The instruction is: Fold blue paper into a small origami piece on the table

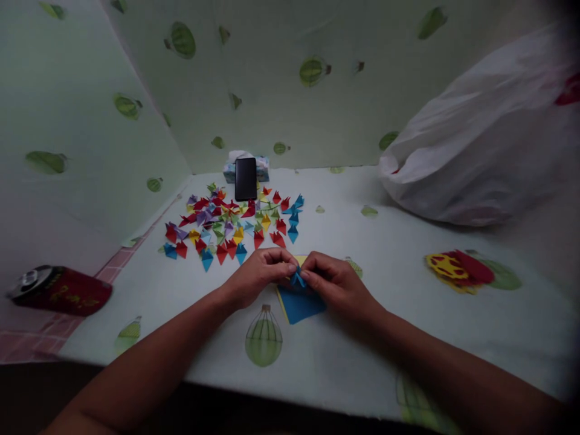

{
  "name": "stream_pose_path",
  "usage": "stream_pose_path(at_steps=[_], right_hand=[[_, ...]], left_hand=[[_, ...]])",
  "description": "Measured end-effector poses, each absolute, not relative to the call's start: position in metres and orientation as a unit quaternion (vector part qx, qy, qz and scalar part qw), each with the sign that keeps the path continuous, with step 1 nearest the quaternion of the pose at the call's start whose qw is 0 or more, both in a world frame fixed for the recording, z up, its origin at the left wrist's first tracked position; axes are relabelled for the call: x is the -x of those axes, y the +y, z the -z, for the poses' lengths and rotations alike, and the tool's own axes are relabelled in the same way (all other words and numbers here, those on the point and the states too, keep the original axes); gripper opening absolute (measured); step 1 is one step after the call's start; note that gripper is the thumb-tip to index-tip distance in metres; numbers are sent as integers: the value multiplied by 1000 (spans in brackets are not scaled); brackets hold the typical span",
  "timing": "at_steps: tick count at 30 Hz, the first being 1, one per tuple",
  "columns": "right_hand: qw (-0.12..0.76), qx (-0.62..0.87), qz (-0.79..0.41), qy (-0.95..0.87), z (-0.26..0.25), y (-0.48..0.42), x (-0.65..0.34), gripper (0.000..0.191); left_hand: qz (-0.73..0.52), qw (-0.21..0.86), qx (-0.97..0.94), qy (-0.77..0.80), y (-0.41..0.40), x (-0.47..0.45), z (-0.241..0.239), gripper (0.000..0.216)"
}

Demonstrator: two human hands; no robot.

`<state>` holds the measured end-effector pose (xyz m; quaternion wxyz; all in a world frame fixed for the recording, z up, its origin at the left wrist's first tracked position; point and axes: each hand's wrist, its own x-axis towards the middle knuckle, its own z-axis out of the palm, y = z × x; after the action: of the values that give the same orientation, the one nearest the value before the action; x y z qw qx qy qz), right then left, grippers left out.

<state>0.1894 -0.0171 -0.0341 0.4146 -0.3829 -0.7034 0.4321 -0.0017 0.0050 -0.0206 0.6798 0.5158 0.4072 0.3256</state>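
Note:
Between my two hands is a small folded blue origami piece (298,278), pinched from both sides. My left hand (265,272) grips its left side with thumb and forefinger. On its right side, the thumb and fingers of my right hand (338,281) are closed. Just below them lie blue paper sheets (301,307) with a yellow edge showing, partly covered by my hands. Beyond my hands, many small folded paper pieces (226,223) in red, blue, yellow, green and purple are spread over the table.
A black phone (245,179) leans on a tissue box (229,173) at the back. To the left, a dark red can (67,291) stands by the table edge. On the right are a white plastic bag (471,139) and red and yellow cut-outs (457,270) on the patterned tablecloth (217,362).

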Motion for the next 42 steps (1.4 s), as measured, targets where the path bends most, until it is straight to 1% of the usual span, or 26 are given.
stream_pose_path(at_steps=[5,15,19,21,25,29,31,36,42], right_hand=[[412,399,-453,-682,35,-18,-188,23],[412,403,-478,-663,37,-18,-186,23],[402,395,-491,-664,37,-19,-186,22],[417,388,-488,-662,38,-19,-186,20],[474,386,-411,-677,40,-20,-187,13],[490,342,-292,-747,42,-21,-185,5],[495,327,-256,-763,43,-22,-184,7],[512,316,-226,-766,43,-21,-184,15],[500,315,-185,-785,40,-21,-186,16]], left_hand=[[-343,596,-607,399,2,0,17,19],[-339,558,-642,401,2,0,18,21],[-346,545,-651,401,1,0,18,18],[-359,539,-642,411,0,0,19,17],[-382,529,-612,446,-1,-3,19,18],[-399,504,-619,451,-3,-5,20,17],[-405,489,-626,453,-4,-6,20,17],[-445,463,-601,475,-3,-5,19,20],[-479,429,-596,482,-4,-5,19,18]])
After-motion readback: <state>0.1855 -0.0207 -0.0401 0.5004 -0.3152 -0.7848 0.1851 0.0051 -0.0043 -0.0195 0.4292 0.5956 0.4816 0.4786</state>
